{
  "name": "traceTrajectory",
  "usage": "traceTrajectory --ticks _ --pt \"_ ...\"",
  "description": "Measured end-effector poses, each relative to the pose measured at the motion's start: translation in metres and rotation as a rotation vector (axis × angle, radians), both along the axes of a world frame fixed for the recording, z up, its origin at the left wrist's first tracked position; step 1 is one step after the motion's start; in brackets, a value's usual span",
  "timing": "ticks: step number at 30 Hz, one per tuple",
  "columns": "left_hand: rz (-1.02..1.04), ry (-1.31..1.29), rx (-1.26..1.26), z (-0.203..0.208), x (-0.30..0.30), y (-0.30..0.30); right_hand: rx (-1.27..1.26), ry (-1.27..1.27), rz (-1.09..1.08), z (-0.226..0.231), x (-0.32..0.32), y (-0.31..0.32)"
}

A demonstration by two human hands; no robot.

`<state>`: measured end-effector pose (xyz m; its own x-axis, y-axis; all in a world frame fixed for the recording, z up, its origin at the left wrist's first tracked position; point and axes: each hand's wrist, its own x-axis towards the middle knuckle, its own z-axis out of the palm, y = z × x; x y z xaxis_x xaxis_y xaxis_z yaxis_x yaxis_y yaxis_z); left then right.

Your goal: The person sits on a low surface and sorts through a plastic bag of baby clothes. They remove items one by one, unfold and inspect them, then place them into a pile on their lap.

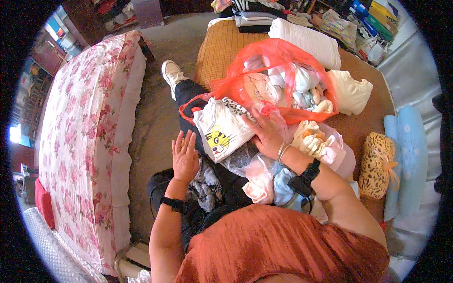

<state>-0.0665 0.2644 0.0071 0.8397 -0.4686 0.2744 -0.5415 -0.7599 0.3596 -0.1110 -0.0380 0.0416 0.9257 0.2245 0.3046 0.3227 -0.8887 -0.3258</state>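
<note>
A folded white garment (218,127) with a yellow cartoon tiger face lies in front of me, beside the open red plastic bag (283,49). My left hand (185,156) is just left of the garment, fingers stretched out, holding nothing. On the garment's right side rests my right hand (265,132), its fingers spread and flat. Clear plastic wrapping (240,158) shows under the garment. Light-coloured folded clothes (302,78) fill the red bag. Closer to me are a peach cloth (260,181), a light blue cloth (284,184) and cream clothing (309,137).
The clothes lie on a bed with a woven brown mat (214,52). A rolled white quilt (306,42), a cream pillow (350,92), a leopard-print bundle (376,165) and a blue roll (411,160) surround them. Left, across the floor (158,94), stands furniture under a floral cover (89,141).
</note>
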Motion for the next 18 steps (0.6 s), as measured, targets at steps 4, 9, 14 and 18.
traceTrajectory --ticks 4,9,14,18 --pt "-0.136 -0.053 0.093 0.015 -0.006 -0.004 -0.134 -0.056 0.122 0.011 0.009 0.009" --pt "-0.217 0.039 0.017 0.041 -0.010 -0.021 0.048 -0.090 0.247 0.033 0.016 0.017" --pt "-0.108 0.210 -0.509 0.071 0.012 -0.025 0.467 -0.102 0.168 0.082 0.033 0.046" --pt "-0.117 0.628 -1.306 0.124 0.014 -0.015 0.730 0.009 0.098 0.139 0.037 0.051"
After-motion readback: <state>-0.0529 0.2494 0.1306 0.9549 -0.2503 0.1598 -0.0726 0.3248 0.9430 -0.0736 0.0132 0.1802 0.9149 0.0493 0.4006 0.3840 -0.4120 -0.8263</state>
